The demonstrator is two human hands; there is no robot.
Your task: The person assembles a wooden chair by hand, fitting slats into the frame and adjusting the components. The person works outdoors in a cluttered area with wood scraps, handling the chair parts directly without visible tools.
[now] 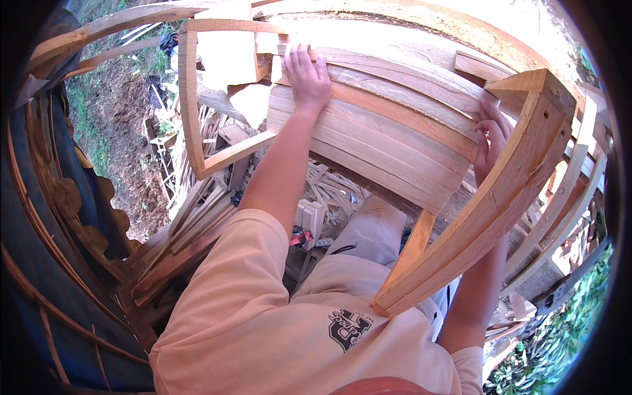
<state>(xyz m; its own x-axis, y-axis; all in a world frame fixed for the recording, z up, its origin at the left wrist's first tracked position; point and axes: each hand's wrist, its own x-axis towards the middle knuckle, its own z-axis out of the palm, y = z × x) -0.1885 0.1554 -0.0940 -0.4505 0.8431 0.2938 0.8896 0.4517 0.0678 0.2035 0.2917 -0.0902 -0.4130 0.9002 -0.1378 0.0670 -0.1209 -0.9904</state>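
A row of pale wooden slats point(395, 112) lies edge to edge in front of me, with one slat more orange than the others. My left hand point(307, 80) rests on the far slats near their left end, fingers stretched out flat. At the right end, my right hand point(494, 135) curls its fingers against the slat ends; part of it is hidden. A thick wooden frame point(484, 197) rises between me and my right forearm, covering part of that arm. On the left stands a thinner wooden frame piece point(191, 99), past the slats' left end.
Offcuts and thin sticks point(210, 131) litter the ground at left and below the slats. A red-and-black tool point(300, 236) lies near my legs. Stacked boards point(191, 243) lean at lower left, by a dark blue sheet point(39, 217). Curved wooden strips point(559, 204) stand at right.
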